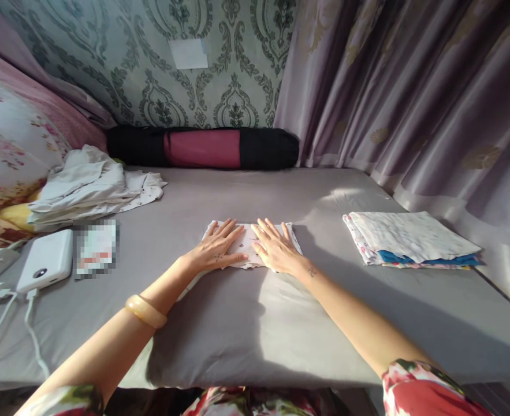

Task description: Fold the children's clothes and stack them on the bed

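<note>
Flat on the folded cloth point(248, 231), fingers apart, gripping nothing, lie the left hand point(218, 249) and right hand point(276, 248) — a sliding palm could ruck its folds.

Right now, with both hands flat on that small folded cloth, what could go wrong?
The small cloth lies on a grey sheet, so sliding the left hand and right hand might drag it askew. The white cable by the power bank lies near the left forearm and might snag.
</note>
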`<state>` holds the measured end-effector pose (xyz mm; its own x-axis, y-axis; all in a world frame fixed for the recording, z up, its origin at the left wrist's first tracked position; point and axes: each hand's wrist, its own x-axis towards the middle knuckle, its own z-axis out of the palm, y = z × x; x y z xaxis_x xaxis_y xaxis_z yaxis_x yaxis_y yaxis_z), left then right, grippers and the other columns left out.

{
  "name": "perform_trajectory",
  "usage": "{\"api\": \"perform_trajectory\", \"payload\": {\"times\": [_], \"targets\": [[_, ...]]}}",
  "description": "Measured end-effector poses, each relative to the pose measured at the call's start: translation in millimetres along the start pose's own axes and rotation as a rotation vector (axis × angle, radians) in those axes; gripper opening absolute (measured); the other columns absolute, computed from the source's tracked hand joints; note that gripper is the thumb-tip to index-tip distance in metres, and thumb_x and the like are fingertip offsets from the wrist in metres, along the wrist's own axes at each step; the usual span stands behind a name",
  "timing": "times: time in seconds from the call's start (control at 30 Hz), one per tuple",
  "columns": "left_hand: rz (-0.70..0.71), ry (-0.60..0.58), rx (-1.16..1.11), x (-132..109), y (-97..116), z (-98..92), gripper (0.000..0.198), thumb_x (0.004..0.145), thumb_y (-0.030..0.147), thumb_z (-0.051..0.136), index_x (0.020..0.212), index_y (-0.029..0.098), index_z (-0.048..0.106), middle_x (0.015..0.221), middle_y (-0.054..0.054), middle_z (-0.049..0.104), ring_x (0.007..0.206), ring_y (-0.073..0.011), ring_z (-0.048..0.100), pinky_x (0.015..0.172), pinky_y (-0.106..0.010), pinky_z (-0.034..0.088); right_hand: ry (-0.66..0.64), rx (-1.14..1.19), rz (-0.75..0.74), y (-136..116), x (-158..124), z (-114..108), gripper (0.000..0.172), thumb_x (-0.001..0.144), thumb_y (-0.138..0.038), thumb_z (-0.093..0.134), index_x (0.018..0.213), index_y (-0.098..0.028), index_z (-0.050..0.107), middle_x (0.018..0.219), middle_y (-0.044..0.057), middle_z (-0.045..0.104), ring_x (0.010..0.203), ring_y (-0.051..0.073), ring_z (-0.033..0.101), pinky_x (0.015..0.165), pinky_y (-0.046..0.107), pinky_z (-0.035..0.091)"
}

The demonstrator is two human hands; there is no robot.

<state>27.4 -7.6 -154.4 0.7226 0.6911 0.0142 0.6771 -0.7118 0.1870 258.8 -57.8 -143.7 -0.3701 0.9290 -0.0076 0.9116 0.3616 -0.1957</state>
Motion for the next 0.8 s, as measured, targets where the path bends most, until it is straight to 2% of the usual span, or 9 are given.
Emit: {"api": "perform_trajectory", "payload": {"times": [0.2, 0.37, 0.47, 0.6, 0.8], "targets": [[-0.045, -0.011, 0.044, -0.3, 0.0, 6.8, 0.091, 0.086, 0.077, 0.027, 0.155, 0.019, 0.02, 0.161, -0.014, 0.018, 0.148, -0.0325, 0.013, 0.118, -0.052, 0.004, -0.01, -0.015, 0.048, 4.3, -2.8, 5.6, 0.062, 0.1, -0.05, 0.018, 0.154, -0.019, 0.025, 0.161, 0.006, 0.017, 0.148, 0.024, 0.01, 0.118, 0.054, 0.006], [-0.062, -0.064, 0.019, -0.2, 3.5, -3.1, 0.093, 0.085, 0.079, 0.027, 0.155, 0.018, 0.02, 0.161, -0.014, 0.016, 0.149, -0.0321, 0.011, 0.118, -0.052, 0.005, -0.036, -0.008, 0.044, 3.5, -1.6, 1.6, 0.064, 0.1, -0.053, 0.016, 0.154, -0.02, 0.024, 0.161, 0.006, 0.016, 0.148, 0.023, 0.01, 0.118, 0.053, 0.007], [-0.085, -0.052, 0.003, -2.4, 0.6, -7.0, 0.094, 0.084, 0.08, 0.029, 0.155, 0.02, 0.02, 0.161, -0.014, 0.016, 0.149, -0.0308, 0.009, 0.118, -0.051, 0.005, -0.029, -0.009, 0.054, 11.1, -4.0, -2.8, 0.064, 0.1, -0.052, 0.012, 0.154, -0.02, 0.023, 0.161, 0.008, 0.015, 0.148, 0.024, 0.009, 0.118, 0.055, 0.006], [-0.149, -0.018, 0.002, -4.6, -7.3, -0.1, 0.092, 0.084, 0.079, 0.027, 0.155, 0.02, 0.022, 0.161, -0.013, 0.017, 0.149, -0.0304, 0.009, 0.119, -0.051, 0.004, 0.027, -0.051, 0.133, 24.0, -8.2, 2.8, 0.064, 0.101, -0.05, 0.012, 0.154, -0.016, 0.024, 0.16, 0.011, 0.019, 0.148, 0.025, 0.012, 0.119, 0.052, 0.007], [-0.129, -0.008, -0.017, -5.3, -13.2, 5.5, 0.092, 0.085, 0.079, 0.029, 0.155, 0.02, 0.021, 0.161, -0.013, 0.018, 0.149, -0.0316, 0.01, 0.118, -0.052, 0.007, 0.039, -0.051, 0.129, 28.9, -8.2, 8.0, 0.064, 0.101, -0.049, 0.014, 0.154, -0.016, 0.025, 0.159, 0.01, 0.023, 0.148, 0.025, 0.015, 0.119, 0.05, 0.011]]}}
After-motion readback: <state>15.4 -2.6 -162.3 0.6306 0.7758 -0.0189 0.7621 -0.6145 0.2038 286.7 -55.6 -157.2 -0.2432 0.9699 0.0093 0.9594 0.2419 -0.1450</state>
